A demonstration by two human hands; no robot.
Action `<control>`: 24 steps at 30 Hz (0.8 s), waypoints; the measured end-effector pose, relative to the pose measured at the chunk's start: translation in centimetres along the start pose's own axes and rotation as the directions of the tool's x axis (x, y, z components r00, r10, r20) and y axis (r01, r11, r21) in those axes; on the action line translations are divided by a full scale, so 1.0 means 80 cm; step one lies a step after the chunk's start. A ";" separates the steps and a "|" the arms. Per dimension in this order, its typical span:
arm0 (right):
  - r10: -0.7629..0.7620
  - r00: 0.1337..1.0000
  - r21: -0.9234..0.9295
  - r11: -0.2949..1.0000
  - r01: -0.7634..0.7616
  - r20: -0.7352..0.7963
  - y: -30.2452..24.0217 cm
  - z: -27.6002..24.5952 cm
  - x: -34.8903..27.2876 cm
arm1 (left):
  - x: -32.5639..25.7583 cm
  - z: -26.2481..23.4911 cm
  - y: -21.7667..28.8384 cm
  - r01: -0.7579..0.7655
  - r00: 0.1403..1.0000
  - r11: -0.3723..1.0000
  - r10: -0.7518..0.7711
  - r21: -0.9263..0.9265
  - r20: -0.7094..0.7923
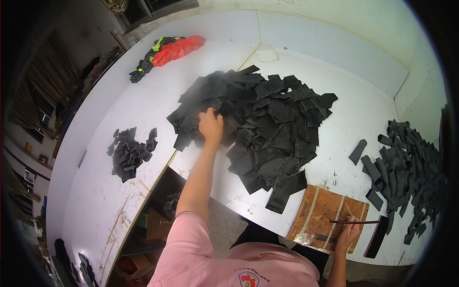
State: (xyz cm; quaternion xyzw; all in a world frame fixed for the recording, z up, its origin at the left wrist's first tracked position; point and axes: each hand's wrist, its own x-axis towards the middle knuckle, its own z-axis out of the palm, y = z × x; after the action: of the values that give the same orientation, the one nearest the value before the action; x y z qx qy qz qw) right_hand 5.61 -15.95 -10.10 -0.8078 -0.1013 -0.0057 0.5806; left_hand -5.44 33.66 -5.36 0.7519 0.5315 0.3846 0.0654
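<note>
My left hand (211, 125) reaches to the left edge of a large heap of black fabric pieces (282, 112). Its fingers are bent together against the dark cloth and appear to pinch a piece, though the fingertips blend into the heap. At the lower right, my right hand (350, 233) grips a thin dark reddish-brown rod (363, 222), held roughly level. Beneath the rod lies a worn wooden board (306, 216) with pale tape strips across it. A long black strip (377, 237) lies just right of that board.
Many dark fabric tubes (406, 167) are piled at the right, with a single tube (357, 151) apart. A small heap of dark folded pieces (129, 153) sits on the left table. Farther back lie a red plastic bag (179, 50) and a pale scrap (267, 55). Low white panels edge the table.
</note>
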 end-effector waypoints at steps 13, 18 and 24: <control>-0.041 0.999 -0.031 0.999 0.040 -0.028 0.000 0.001 0.000 | 0.009 0.017 -0.009 -0.287 0.948 0.941 0.252 0.181 0.192; -0.045 0.999 -0.030 0.999 0.044 -0.029 0.002 0.002 0.001 | 0.025 0.006 -0.012 -0.155 0.987 0.988 0.156 -0.027 0.031; -0.047 0.999 -0.004 0.999 0.047 -0.026 0.007 0.000 0.000 | 0.053 -0.032 -0.018 0.125 0.991 0.972 -0.112 -0.199 0.079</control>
State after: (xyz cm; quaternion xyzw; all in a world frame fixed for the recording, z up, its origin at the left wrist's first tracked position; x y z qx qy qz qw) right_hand 5.71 -16.14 -10.62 -0.8059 -0.1127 -0.0303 0.5804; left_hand -7.58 37.09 -2.12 0.7205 0.5310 0.4070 0.1825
